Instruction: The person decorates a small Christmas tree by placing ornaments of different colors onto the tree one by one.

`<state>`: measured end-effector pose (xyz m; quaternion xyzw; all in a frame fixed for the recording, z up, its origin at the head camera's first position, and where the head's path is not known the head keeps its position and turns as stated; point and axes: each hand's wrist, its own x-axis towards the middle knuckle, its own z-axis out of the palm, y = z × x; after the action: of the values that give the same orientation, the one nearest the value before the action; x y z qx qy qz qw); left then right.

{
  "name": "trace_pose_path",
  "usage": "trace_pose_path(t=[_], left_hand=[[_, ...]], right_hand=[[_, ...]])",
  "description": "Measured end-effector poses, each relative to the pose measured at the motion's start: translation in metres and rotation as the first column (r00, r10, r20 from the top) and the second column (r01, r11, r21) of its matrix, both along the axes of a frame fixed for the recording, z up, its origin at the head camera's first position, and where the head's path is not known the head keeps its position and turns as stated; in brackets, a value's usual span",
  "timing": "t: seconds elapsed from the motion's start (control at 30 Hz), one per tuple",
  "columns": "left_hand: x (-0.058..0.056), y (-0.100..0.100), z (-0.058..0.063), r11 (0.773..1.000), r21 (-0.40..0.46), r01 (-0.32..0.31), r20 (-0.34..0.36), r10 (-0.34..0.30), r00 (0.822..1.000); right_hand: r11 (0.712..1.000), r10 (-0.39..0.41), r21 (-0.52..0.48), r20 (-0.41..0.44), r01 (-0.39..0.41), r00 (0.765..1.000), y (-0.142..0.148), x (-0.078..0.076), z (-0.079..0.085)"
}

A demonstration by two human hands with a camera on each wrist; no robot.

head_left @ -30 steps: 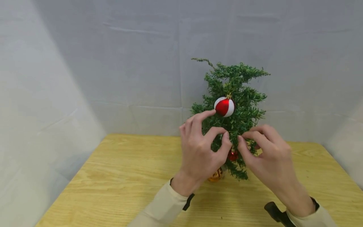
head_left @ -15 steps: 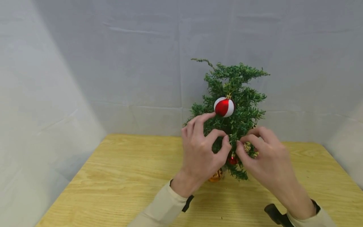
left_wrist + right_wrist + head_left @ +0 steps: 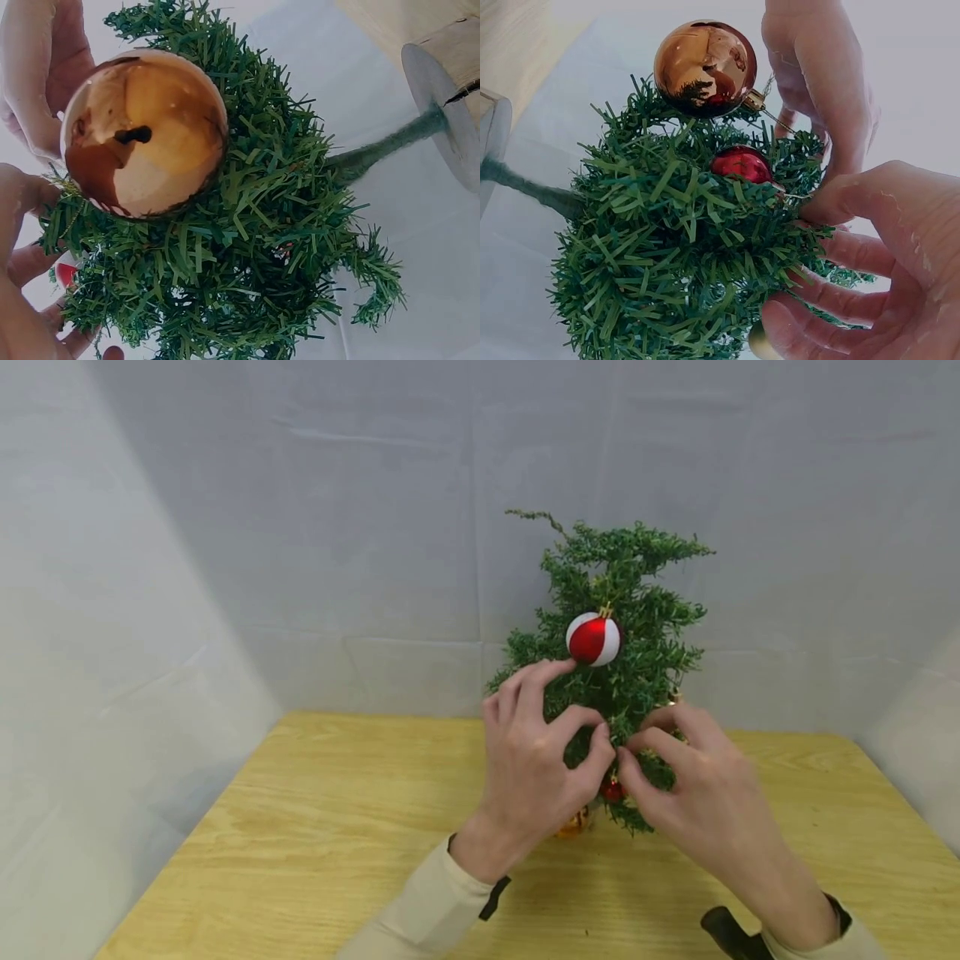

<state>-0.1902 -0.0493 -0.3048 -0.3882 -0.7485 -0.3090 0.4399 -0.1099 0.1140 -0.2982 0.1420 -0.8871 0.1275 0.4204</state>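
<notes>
A small artificial Christmas tree (image 3: 622,668) stands on the table. My left hand (image 3: 528,760) pinches a front branch tip between thumb and forefinger, with another finger reaching right below the red-and-white striped bauble (image 3: 594,639). Thumb and forefinger of my right hand (image 3: 708,785) pinch the cord of a small red bauble (image 3: 742,163) at the same branch, the two hands' fingertips nearly meeting. The red bauble hangs just under them. A shiny orange-gold bauble (image 3: 146,135) hangs lower left, its cord (image 3: 778,120) running up toward the left hand.
The tree's trunk (image 3: 390,142) runs down to a round base (image 3: 431,97). Behind the right fingers a gold bauble (image 3: 760,341) shows in part. A black rounded piece (image 3: 727,931) lies by the right sleeve. Pale sheeting (image 3: 360,527) hangs behind the wooden table (image 3: 337,793).
My right hand has shifted slightly left and down toward the left fingertips, and the red bauble has sunk a little lower. The left hand has barely moved.
</notes>
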Motion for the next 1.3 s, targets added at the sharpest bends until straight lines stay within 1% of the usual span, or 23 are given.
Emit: trace_pose_path(t=[0.27, 0.5, 0.63, 0.8, 0.93, 1.03, 1.17, 1.27, 1.3], left_hand=[[0.0, 0.0, 0.002, 1.0, 0.012, 0.008, 0.007, -0.008, 1.0], [0.0, -0.005, 0.002, 0.999, 0.019, 0.03, -0.01, -0.03, 0.999], [-0.001, -0.015, 0.001, 0.997, 0.042, 0.063, -0.058, -0.061, 0.996], [-0.004, -0.034, -0.002, 0.991, 0.073, 0.115, -0.125, -0.105, 0.987], [-0.007, -0.047, -0.007, 0.985, 0.084, 0.151, -0.144, -0.138, 0.98], [-0.01, -0.056, -0.011, 0.984, 0.081, 0.161, -0.151, -0.148, 0.977], [-0.011, -0.067, -0.018, 0.985, 0.066, 0.159, -0.162, -0.147, 0.976], [-0.011, -0.075, -0.023, 0.986, 0.057, 0.155, -0.164, -0.144, 0.976], [-0.012, -0.078, -0.024, 0.987, 0.054, 0.154, -0.163, -0.144, 0.976]], right_hand=[[1.0, 0.011, -0.025, -0.005, -0.011, 1.0, -0.001, -0.002, 0.002], [0.999, 0.019, -0.047, -0.011, -0.019, 1.0, -0.001, 0.001, 0.003], [0.997, 0.028, -0.077, -0.039, -0.031, 0.999, 0.002, 0.006, 0.004], [0.994, 0.043, -0.096, -0.085, -0.051, 0.995, 0.007, 0.013, 0.005], [0.994, 0.03, -0.101, -0.105, -0.041, 0.994, 0.014, 0.018, 0.003], [0.994, 0.026, -0.099, -0.122, -0.038, 0.992, 0.018, 0.021, 0.002], [0.996, -0.012, -0.091, -0.069, 0.005, 0.998, 0.022, 0.027, 0.0], [0.995, -0.045, -0.085, -0.011, 0.044, 0.999, 0.026, 0.032, -0.001], [0.995, -0.047, -0.084, -0.007, 0.046, 0.999, 0.027, 0.033, -0.002]])
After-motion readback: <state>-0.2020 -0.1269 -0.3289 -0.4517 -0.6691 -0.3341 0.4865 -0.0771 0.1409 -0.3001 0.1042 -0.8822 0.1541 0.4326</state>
